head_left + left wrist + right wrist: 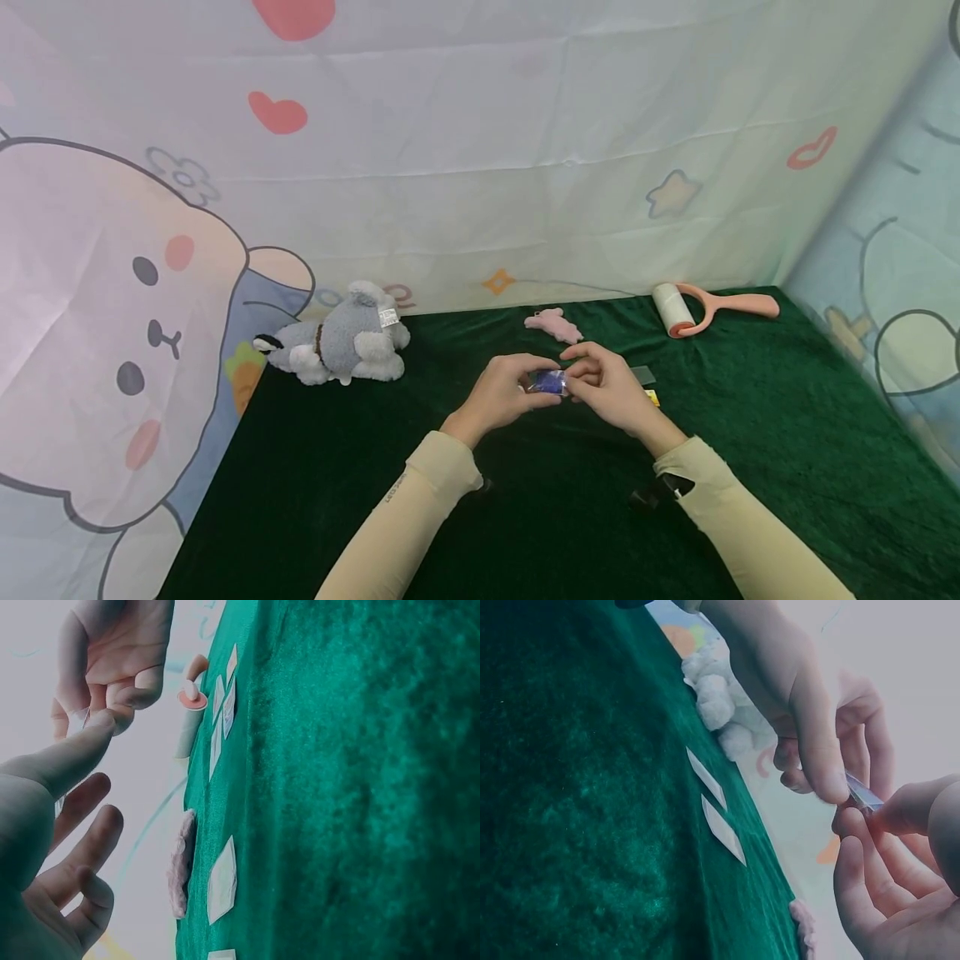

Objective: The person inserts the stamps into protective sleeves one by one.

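Above the green cloth, both hands hold a small blue-purple packet [550, 382] with a shiny clear wrapper. My left hand [504, 390] pinches its left end between thumb and fingers. At the other end, the thumb and fingertips of my right hand [611, 393] pinch it, with the hands almost meeting. The right wrist view shows the packet [864, 795] edge-on between the fingertips. A pink plush toy [553, 325] lies just beyond the hands. Partly hidden behind the right hand are a grey-green flat piece [642, 375] and a yellow one [652, 398].
On the back left of the green cloth [337, 500] lies a grey and white plush animal [348, 337]. A lint roller [675, 310] with a pink handle is at the back right. Several flat pieces [222, 881] lie on the cloth. A printed curtain [465, 225] hangs behind.
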A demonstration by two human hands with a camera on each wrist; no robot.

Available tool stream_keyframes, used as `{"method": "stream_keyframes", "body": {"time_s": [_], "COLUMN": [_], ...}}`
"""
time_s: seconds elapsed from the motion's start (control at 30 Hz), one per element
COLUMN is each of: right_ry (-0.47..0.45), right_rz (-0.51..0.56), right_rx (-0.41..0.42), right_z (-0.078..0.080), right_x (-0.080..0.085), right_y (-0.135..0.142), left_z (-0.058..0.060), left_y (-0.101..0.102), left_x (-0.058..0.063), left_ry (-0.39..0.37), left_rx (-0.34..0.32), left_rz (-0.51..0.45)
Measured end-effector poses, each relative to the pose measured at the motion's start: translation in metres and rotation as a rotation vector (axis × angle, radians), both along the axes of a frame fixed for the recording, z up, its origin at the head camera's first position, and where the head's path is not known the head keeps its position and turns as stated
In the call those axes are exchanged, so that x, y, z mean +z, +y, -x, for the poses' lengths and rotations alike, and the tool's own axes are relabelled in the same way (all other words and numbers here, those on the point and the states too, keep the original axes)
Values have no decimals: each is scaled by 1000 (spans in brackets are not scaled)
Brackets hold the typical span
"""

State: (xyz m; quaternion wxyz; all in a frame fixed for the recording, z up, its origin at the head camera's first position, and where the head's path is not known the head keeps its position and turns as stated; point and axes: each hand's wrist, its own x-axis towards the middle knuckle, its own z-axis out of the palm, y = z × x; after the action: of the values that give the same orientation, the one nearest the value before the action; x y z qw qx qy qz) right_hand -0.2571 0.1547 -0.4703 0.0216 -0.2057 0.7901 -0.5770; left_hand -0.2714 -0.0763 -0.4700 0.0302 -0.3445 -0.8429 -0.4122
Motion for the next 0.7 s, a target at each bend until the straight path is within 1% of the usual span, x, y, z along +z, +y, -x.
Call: {"method": "stream_keyframes", "body": {"time_s": [0.17,0.33,0.53,0.7], "right_ry": [0,-6,-21,6], "right_rz": [0,11,-14,-45], "right_rx": [4,26,36,41], "right_z": [0,1,0,0], "right_x": [0,0,0,1], "right_y": [1,3,3,4], "left_z": [0,0,-2,-2], "left_y": [0,1,3,3], "left_x": [-1,0,4,6], "left_ry": [-44,-53,-61,-81], "left_rx": [-7,-20,-20,-21], "left_rz": [-9,-13,-8,-13]}}
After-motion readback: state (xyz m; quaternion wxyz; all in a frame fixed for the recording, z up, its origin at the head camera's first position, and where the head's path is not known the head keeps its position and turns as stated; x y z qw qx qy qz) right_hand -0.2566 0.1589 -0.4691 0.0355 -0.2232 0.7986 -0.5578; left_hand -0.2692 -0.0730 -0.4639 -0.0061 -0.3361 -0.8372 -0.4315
